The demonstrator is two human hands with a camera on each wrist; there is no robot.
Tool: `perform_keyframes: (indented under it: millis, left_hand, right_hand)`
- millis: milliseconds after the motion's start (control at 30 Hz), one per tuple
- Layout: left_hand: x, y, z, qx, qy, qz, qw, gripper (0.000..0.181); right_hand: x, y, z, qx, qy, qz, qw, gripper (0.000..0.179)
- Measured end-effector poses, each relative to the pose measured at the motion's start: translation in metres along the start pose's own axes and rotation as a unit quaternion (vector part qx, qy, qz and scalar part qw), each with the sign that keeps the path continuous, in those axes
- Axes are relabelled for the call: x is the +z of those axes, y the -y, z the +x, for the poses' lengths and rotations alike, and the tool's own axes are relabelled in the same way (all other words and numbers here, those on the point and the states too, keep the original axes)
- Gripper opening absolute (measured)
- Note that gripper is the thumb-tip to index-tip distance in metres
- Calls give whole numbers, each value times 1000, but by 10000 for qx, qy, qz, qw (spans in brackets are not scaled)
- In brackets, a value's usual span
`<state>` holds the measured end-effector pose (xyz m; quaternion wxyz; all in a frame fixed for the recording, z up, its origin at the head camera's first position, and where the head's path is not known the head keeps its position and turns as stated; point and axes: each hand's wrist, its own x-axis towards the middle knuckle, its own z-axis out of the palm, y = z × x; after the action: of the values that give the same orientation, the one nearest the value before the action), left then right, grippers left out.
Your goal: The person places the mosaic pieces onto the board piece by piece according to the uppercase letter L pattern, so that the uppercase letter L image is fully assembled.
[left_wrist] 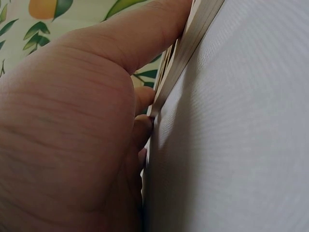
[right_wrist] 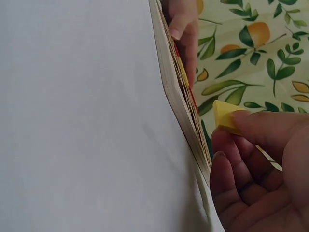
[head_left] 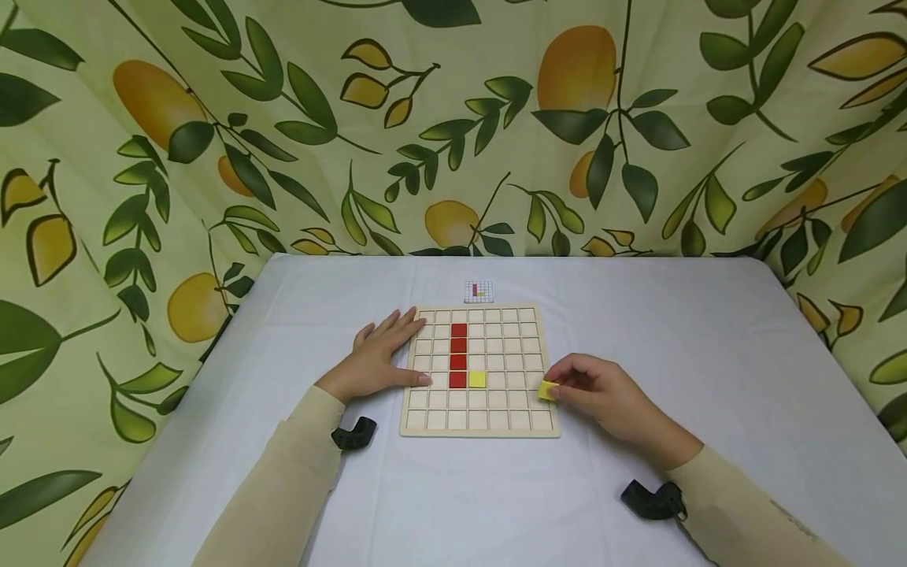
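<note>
A light wooden grid board (head_left: 479, 431) lies flat on the table. Several red square tiles (head_left: 459, 346) form a column in it, and one yellow tile (head_left: 478, 379) sits beside the lowest red one. My left hand (head_left: 379, 358) rests on the board's left side, fingers spread and thumb on the grid; in the left wrist view the thumb (left_wrist: 149, 31) reaches over the board's edge. With thumb and fingers, my right hand (head_left: 602, 391) pinches another yellow tile (right_wrist: 224, 116) just above the board's right edge.
Behind the board lies a small printed card (head_left: 479, 291) with a grid and coloured squares. A white cloth (head_left: 652, 315) covers the table. Patterned fabric (head_left: 453, 134) hangs at the back and sides. Dark wrist devices (head_left: 653, 500) sit at both sleeves.
</note>
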<state>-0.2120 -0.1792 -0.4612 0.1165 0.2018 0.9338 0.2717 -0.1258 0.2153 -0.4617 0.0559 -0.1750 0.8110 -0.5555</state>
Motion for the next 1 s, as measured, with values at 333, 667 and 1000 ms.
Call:
perform_keyframes:
  millis: [333,667,1000]
  left_hand:
    - [0,-1,0,-4,11,33,10000,110]
    - [1,0,1,-47,3,42,10000,111]
    - [1,0,2,-82,30,19,10000,111]
  right_hand:
    - [21,9,20,4,152,-311,9994,11]
    - [40,14,42,-64,247,-683,9973,15]
    - [51,17,52,-58,141,-1114,9937,13]
